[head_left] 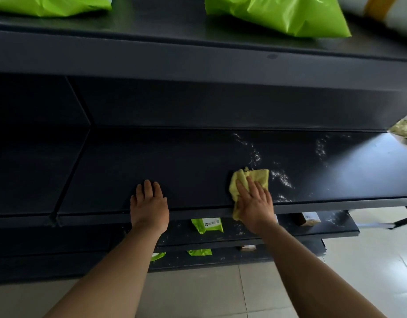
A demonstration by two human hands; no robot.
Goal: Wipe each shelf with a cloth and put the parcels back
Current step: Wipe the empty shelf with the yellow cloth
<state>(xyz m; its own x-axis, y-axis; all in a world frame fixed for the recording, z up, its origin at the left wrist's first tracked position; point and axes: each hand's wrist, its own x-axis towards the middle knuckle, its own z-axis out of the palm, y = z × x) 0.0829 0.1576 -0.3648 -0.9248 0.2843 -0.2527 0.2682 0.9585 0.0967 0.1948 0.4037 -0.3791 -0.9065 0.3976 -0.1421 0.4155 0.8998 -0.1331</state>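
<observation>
My right hand [255,203] presses flat on a yellow cloth [259,177] near the front edge of a dark shelf [186,161]. White dust specks [282,177] lie on the shelf to the right of the cloth and further back. My left hand [149,203] rests flat on the same shelf, to the left, fingers straight. No parcels stand on this shelf. Green parcels [287,12] lie on the shelf above, and another green parcel [207,224] sits on the shelf below.
A white parcel with a yellow band [385,10] lies at the top right. A brown box [310,219] stands on the lower shelf, with more green parcels [199,252] on the shelf beneath. A vertical divider [71,157] splits the shelving at left. Pale floor tiles [198,294] spread below.
</observation>
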